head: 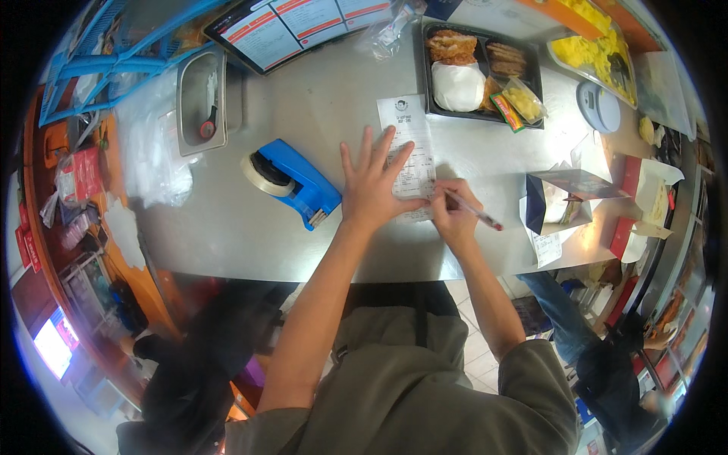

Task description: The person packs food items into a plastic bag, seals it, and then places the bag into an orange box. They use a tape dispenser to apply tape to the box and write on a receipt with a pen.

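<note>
A long printed paper receipt (418, 128) lies on the steel counter (301, 108). My left hand (372, 185) presses flat on its left side, fingers spread, thumb across the lower part. In my right hand (455, 216) is a pen (475, 210), its tip end at the receipt's right edge; the exact contact is hidden by my fingers. Left of my left hand sits a blue tape dispenser (301, 176) with a roll of tape (264, 176). Beyond the receipt's top right stands a black food tray (483, 116) holding fried cutlet (452, 48), a white wrapped mound (458, 85), sliced patties and small packets.
At the back are a tablet (301, 28) and a steel container (187, 133) holding a red-handled knife (209, 122). To the right stand a scale (599, 108), an open dark box (560, 202) and red-and-white cartons (648, 182). Other people stand on both sides (199, 364) (608, 364).
</note>
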`<state>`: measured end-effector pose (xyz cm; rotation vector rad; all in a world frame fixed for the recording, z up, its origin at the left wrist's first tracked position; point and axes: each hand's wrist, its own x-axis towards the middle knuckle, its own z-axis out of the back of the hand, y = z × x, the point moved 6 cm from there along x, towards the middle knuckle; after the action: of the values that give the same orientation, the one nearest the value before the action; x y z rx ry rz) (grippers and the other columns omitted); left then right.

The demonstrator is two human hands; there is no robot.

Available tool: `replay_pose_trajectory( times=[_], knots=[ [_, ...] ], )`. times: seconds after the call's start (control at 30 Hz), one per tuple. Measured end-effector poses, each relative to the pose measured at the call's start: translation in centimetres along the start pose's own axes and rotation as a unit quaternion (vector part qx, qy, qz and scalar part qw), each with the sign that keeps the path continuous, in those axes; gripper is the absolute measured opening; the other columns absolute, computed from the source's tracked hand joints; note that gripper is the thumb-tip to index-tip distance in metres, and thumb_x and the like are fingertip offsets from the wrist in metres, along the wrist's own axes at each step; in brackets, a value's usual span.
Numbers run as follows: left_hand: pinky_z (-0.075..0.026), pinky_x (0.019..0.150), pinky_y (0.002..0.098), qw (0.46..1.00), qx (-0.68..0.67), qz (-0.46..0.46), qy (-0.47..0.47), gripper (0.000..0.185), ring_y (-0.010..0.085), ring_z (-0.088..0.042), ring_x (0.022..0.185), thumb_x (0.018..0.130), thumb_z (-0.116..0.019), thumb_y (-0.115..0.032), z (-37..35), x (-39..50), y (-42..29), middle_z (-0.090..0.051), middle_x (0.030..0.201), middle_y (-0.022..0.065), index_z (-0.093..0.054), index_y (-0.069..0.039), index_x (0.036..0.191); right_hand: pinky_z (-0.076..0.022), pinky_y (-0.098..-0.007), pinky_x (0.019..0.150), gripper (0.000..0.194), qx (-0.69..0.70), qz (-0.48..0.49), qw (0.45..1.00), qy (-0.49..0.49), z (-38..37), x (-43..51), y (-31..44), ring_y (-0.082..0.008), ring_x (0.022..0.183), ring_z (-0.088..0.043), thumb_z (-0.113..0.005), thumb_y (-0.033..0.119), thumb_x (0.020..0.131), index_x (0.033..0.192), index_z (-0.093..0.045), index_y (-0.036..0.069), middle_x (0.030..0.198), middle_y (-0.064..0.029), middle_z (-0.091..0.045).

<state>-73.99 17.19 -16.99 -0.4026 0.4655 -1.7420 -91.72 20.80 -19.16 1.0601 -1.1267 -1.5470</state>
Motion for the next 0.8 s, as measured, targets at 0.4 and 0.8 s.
replay_pose_trajectory(
  times=[0.4, 0.8],
  knots=[
    [-0.012, 0.114, 0.0699, 0.999, -0.015, 0.018, -0.031, 0.095, 0.0381, -0.026, 0.147, 0.055, -0.086, -0.06, 0.0, -0.2, 0.3, -0.041, 0.15, 0.0144, -0.058, -0.007, 0.129, -0.0515, -0.0421, 0.059, 0.034, -0.247, 0.08, 0.966, 0.023, -0.3, 10.6, 12.4, -0.0353, 0.062, -0.067, -0.073, 0.03, 0.085, 0.098, -0.069, -0.001, 0.067, -0.02, -0.064],
    [-0.014, 0.109, 0.0769, 0.997, 0.011, -0.004, -0.081, 0.09, 0.0375, -0.027, 0.147, 0.06, -0.086, -0.055, 0.3, -0.5, 0.0, -0.046, 0.148, 0.0093, -0.059, -0.004, 0.128, -0.0499, -0.0428, 0.062, 0.043, -0.272, 0.168, 0.948, -0.004, -1.5, 8.0, 6.6, -0.0321, 0.069, -0.064, -0.074, 0.029, 0.086, 0.118, -0.061, 0.003, 0.077, -0.0152, -0.064]
  ],
)
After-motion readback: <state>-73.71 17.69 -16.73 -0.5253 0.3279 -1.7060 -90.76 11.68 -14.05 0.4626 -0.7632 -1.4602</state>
